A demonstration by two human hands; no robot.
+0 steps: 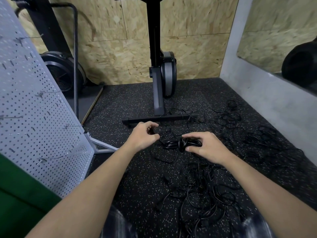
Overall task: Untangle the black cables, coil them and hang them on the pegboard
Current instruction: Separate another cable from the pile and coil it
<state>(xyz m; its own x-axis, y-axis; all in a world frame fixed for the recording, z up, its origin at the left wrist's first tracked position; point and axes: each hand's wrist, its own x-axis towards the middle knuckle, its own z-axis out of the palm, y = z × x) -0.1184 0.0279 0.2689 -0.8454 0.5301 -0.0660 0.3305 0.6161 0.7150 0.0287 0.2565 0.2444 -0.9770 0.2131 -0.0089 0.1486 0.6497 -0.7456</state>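
Black cables (pixel 204 189), black white-speckled floor (pixel 137 177), white perforated pegboard (pixel 34 117), tan chipboard wall (pixel 120 48)

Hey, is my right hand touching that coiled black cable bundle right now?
Touching. The head view shows the right hand with fingers and thumb curled round the right end of the coiled cable bundle, no gap between them.

OSB wall (pixel 197 48), blk speckled flr (pixel 128 100)

Short-sleeve or no-sleeve setup here: left hand (pixel 142 136) and right hand (pixel 205 148) are bare, and so are both forearms right to the frame edge. At the bottom, the trousers (pixel 118 222) are dark with washed-out pale blotches, kinda tie-dye.
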